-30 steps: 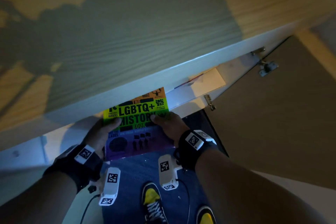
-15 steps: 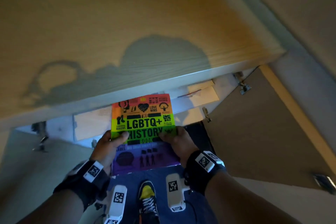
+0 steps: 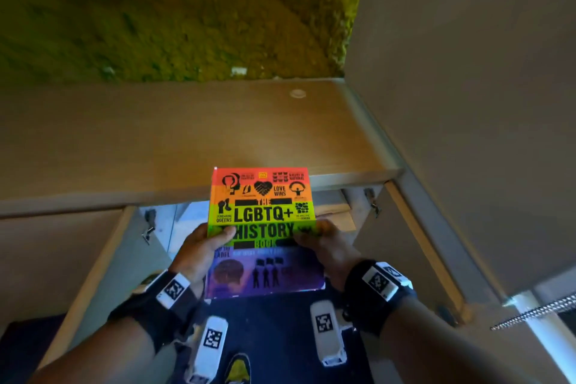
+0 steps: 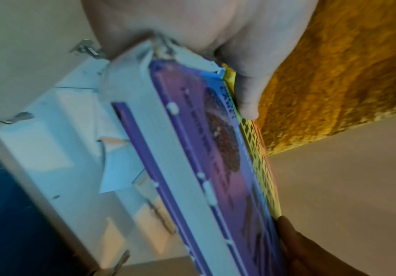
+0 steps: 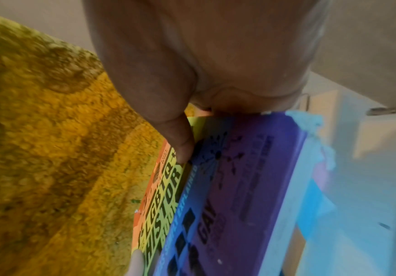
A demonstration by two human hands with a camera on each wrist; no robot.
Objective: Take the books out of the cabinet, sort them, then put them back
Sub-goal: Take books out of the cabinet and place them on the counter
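Observation:
A thick rainbow-striped book (image 3: 261, 227) titled LGBTQ+ History is held flat, cover up, in front of the open cabinet (image 3: 349, 206). My left hand (image 3: 202, 246) grips its left edge, thumb on the cover. My right hand (image 3: 327, 243) grips its right edge the same way. The left wrist view shows the book's (image 4: 215, 168) white page block and purple lower cover under my left thumb (image 4: 246, 93). In the right wrist view my right thumb (image 5: 180, 142) presses on the book's (image 5: 227, 205) cover. Its far end overlaps the front edge of the wooden cabinet top (image 3: 156, 140).
Both cabinet doors, left (image 3: 78, 274) and right (image 3: 414, 259), stand open. Pale books or papers (image 4: 121, 168) lie inside the cabinet. A green moss wall (image 3: 156, 9) rises behind the top, a plain wall (image 3: 467, 103) on the right. My shoes (image 3: 238, 368) stand on dark blue floor.
Both hands have drawn the book out from under the cabinet top and raised it to the top's front edge. My head has tilted up, bringing the moss wall into view.

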